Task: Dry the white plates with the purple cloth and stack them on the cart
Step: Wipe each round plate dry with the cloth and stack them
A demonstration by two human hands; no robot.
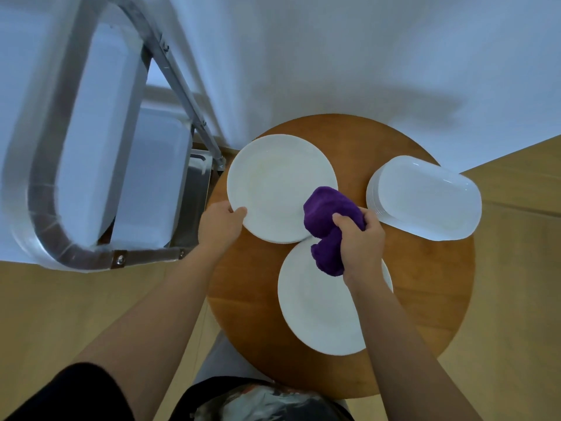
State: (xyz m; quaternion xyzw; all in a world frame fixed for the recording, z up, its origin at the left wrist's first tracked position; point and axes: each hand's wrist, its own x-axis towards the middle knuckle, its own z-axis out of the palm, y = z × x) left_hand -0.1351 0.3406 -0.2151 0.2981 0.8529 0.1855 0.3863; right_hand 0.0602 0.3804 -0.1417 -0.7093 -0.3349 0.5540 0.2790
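Note:
A round white plate (276,183) lies at the back left of the round wooden table (425,268). My left hand (220,227) grips its near left rim, thumb on top. My right hand (361,241) is closed on the bunched purple cloth (328,220), which rests on that plate's right edge. A second round white plate (318,308) lies nearer me, partly under my right hand and the cloth. A stack of oval white plates (425,199) sits at the table's right. The metal cart (91,153) stands to the left.
The cart has a rounded metal handle frame (42,226) and white trays (145,183) on its shelves. A white wall is behind the table. Light wood floor surrounds the table on both sides.

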